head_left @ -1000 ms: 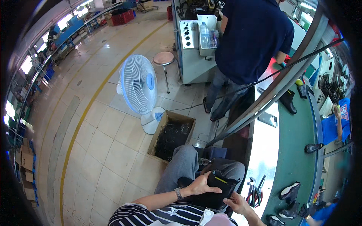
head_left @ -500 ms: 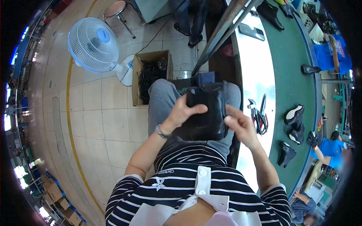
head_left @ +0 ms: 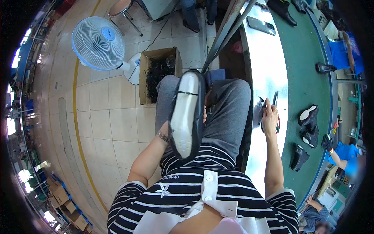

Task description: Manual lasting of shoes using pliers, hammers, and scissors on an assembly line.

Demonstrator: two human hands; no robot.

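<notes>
My left hand is closed round a black shoe upper, which stands bottom up over my lap. Its pale, unsoled underside faces me, with a thin black strip across it near the toe. Fingertips show at the shoe's right edge; the rest of the hand is behind it. On the metal bench to the right, my right hand lies over hand tools with its fingers drawn together. Beside it show a dark tool head, a pointed scissor blade and a red handle; its grip hides the rest.
A phone lies on the metal bench. Beyond runs a green conveyor carrying black shoes. Ahead left stand a carton of black scraps and a fan. A metal post rises at the bench. Co-workers sit opposite.
The black shoe has been turned, so its pale underside now shows, and it has moved left in my left hand. My right hand has left the shoe and moved right onto the tools.
</notes>
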